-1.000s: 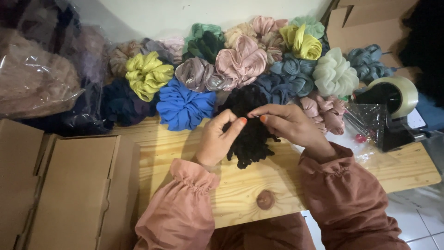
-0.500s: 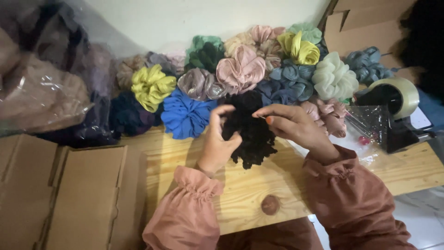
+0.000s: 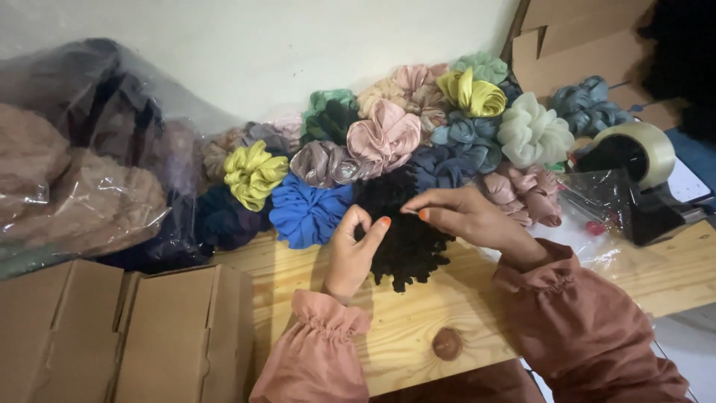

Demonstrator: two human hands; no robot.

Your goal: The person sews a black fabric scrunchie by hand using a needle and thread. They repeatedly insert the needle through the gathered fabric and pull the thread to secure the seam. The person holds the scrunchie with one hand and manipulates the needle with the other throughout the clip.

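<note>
Home packing workshop: scrunchie pile (image 3: 418,142), flat cardboard boxes (image 3: 119,328), tape dispenser (image 3: 634,164), wooden table (image 3: 418,321).

The black scrunchie (image 3: 406,239) is a ruffled ring of dark fabric, bunched and crinkled. It lies flat on the wooden tabletop (image 3: 418,328), its upper edge against the blue scrunchie (image 3: 307,211) and the pile behind.

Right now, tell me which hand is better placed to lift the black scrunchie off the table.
Probably the left hand: its fingers curl around the edge of the black scrunchie on the wooden table. The right hand lies across the top, only its fingertips pinching at it.
</note>
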